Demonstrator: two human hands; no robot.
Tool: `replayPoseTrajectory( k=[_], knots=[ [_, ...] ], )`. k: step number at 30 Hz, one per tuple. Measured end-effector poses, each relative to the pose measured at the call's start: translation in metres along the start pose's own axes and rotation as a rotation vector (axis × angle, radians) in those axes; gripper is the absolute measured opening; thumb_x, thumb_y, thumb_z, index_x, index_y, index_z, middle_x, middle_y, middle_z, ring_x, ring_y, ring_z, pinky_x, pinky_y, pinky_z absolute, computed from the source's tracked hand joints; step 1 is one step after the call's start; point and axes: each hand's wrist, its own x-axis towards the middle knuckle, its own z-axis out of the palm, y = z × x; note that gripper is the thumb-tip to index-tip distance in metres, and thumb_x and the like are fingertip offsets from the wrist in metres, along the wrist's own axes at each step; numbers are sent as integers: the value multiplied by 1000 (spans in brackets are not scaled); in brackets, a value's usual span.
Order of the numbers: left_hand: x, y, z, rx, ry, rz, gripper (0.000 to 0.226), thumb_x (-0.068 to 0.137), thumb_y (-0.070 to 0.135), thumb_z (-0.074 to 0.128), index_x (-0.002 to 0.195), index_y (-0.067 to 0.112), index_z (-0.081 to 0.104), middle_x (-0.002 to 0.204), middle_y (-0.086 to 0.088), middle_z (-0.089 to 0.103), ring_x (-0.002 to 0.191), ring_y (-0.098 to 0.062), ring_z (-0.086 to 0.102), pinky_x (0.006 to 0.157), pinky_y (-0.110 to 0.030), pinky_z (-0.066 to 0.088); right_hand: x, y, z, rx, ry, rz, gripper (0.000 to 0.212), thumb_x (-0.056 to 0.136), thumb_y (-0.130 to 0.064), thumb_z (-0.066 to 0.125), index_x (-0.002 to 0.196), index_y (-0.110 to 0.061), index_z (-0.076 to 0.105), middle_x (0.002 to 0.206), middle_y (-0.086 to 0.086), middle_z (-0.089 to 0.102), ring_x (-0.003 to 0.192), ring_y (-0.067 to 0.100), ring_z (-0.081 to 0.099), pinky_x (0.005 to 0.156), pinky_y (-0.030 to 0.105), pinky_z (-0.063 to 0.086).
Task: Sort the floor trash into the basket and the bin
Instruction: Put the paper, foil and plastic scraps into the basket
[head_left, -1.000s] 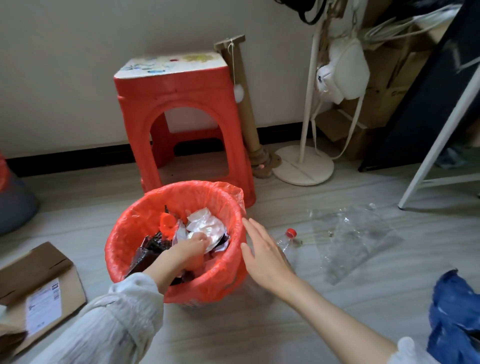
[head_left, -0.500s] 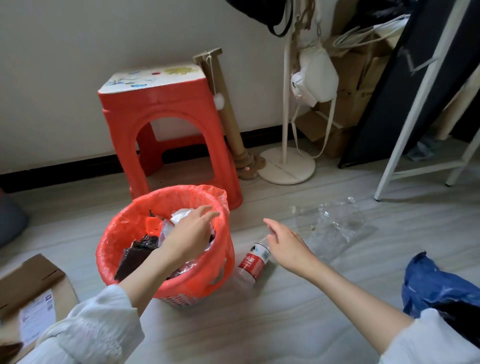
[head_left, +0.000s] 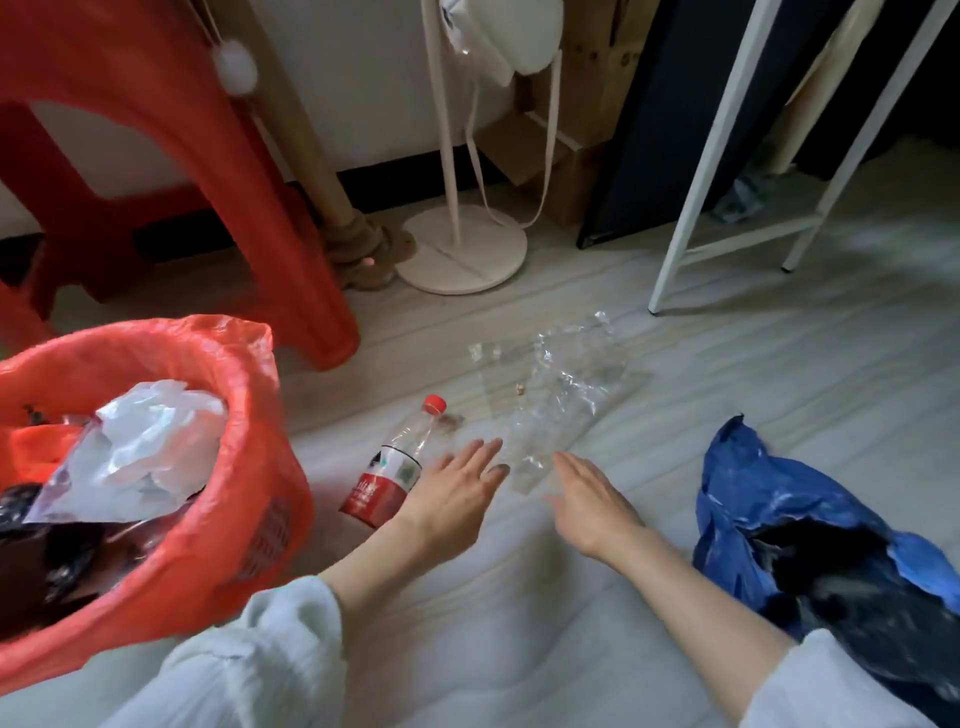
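Observation:
A crumpled clear plastic bag (head_left: 550, 395) lies flat on the floor in the middle. Left of it lies an empty clear bottle (head_left: 395, 467) with a red cap and red label. My left hand (head_left: 452, 499) is open, palm down, just right of the bottle and at the bag's near edge. My right hand (head_left: 587, 499) is open too, fingers stretched toward the bag's near corner. The basket (head_left: 244, 519), lined with a red-orange bag, stands at the left and holds a white plastic wrapper and dark scraps. A bin lined in blue (head_left: 753, 499) sits at the right.
A red plastic stool (head_left: 171, 104) stands behind the basket. Beside it are a cardboard scratching post (head_left: 332, 197), a white stand base (head_left: 462, 249), cardboard boxes and a white metal frame (head_left: 727, 156) against the wall.
My left hand came out of the basket and moved right, down to the floor beside the bottle. My right hand moved on toward the clear bag. The view shifted closer and to the right.

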Motion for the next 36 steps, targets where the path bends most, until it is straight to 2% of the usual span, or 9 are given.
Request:
replayPoseTrajectory(
  k=[7, 10, 15, 20, 24, 27, 30, 32, 36],
  knots=[
    [85, 27, 47, -95, -174, -91, 69, 96, 27, 37, 148, 12, -5, 157, -4, 0, 145, -22, -3, 117, -42, 5, 18, 53, 17, 39, 62, 47, 63, 98, -13, 35, 149, -15, -2, 158, -1, -6, 145, 16, -5, 116, 26, 6],
    [80, 28, 67, -57, -148, -82, 57, 92, 31, 42, 144, 14, 25, 142, -6, 36, 136, -24, 29, 111, -39, 20, 21, 68, 16, -73, 78, -3, 70, 98, -24, 39, 148, -18, -9, 156, -3, -17, 144, 16, -14, 118, 32, 2],
    [23, 46, 97, -48, 57, 82, 16, 65, 32, 65, 75, 20, 62, 70, 4, 56, 63, -18, 58, 57, -23, 45, 15, 75, 26, -373, -32, -196, 86, 90, -46, 49, 148, -22, -11, 154, -5, -24, 142, 16, -21, 116, 42, -8],
    [-21, 48, 99, -106, -81, -1, 23, 90, 18, 42, 103, 9, 58, 100, -10, 56, 96, -29, 56, 78, -37, 44, -14, 76, 76, -427, -89, -152, 81, 91, -51, 42, 149, -20, -6, 158, -2, -8, 145, 15, -7, 116, 44, 1],
    [-53, 40, 73, -454, -183, -28, 37, 77, 28, 38, 90, 9, 68, 91, -11, 64, 90, -29, 59, 80, -34, 47, -38, 59, 84, -414, 92, -290, 98, 48, -56, 83, 129, -11, 53, 130, 11, 57, 119, 25, 56, 92, 43, 48],
    [-67, 38, 48, -734, -329, -86, 16, 84, 12, 54, 89, 7, 68, 83, -5, 67, 75, -7, 63, 74, -21, 51, -50, 61, 78, -405, 45, -424, 96, 63, -58, 74, 142, -20, 35, 148, 7, 36, 136, 25, 35, 108, 46, 31],
    [-68, 39, 21, -1263, -392, -301, 19, 88, -1, 52, 76, 12, 59, 70, -3, 58, 53, 2, 58, 57, -15, 49, -69, 59, 80, -117, -196, -373, 49, 93, -41, 48, 138, -23, 41, 145, -2, 41, 136, 18, 35, 109, 27, 24],
    [-69, 42, 14, -1367, -244, -380, 21, 87, -1, 54, 75, 16, 54, 72, -2, 56, 61, -7, 62, 65, -27, 53, -86, 56, 91, 157, -143, -218, 30, 97, -28, 45, 119, -13, 60, 123, 5, 60, 116, 21, 53, 95, 25, 36],
    [-81, 54, 19, -619, 511, -143, 26, 78, -4, 50, 99, 10, 56, 96, -5, 52, 90, -18, 48, 82, -29, 40, -99, 48, 105, 539, -112, 141, 36, 97, -30, 44, 85, -6, 69, 79, 5, 66, 76, 16, 59, 67, 21, 42]
  ],
)
